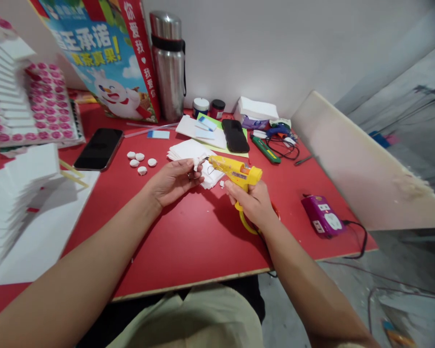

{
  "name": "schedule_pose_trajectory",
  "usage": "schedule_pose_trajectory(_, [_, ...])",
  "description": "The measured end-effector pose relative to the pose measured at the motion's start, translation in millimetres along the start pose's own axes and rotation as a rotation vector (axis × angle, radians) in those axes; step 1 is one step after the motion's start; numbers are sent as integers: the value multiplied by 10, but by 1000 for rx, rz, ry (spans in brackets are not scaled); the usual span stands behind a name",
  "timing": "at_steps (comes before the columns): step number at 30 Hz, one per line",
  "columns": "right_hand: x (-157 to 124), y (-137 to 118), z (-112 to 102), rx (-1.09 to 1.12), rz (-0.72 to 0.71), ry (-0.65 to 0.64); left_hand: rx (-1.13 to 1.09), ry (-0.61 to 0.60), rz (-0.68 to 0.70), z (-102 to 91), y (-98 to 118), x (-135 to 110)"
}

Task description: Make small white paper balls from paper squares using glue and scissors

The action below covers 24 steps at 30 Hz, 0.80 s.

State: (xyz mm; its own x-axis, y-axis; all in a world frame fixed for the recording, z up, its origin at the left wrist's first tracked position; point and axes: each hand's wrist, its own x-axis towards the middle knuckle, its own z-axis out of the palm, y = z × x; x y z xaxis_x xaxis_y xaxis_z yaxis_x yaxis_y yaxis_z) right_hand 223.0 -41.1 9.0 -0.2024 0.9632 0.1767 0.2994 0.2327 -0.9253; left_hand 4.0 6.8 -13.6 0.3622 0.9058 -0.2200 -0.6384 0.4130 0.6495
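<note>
Right hand [253, 203] grips a yellow glue gun [235, 170], nozzle close to a small white piece [196, 164] pinched by the left hand [174, 180]; fingertips are best kept clear.

Steel flask [169, 72], phone [99, 149], purple power strip [323, 216] on red table [188, 241].

Counts: 5 white shell pieces [142, 170] loose on the bench [188, 241], 1 small white piece [196, 166] in the grip of the left hand [174, 181]. 2 black phones [99, 149], 2 small jars [201, 106], 1 steel flask [168, 67], 1 yellow glue gun [235, 171], 1 purple power strip [322, 216], 1 green cutter [265, 149].
</note>
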Motion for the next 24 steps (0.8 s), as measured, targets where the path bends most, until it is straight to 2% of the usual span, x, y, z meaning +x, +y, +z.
schedule_pose_trajectory(10, [-10,-47,-1,40,11,17,-29,94,-29,32,11,-8])
schedule_pose_trajectory(24, [3,-49,-1,20,15,-18,-4,72,0,54,2,-15])
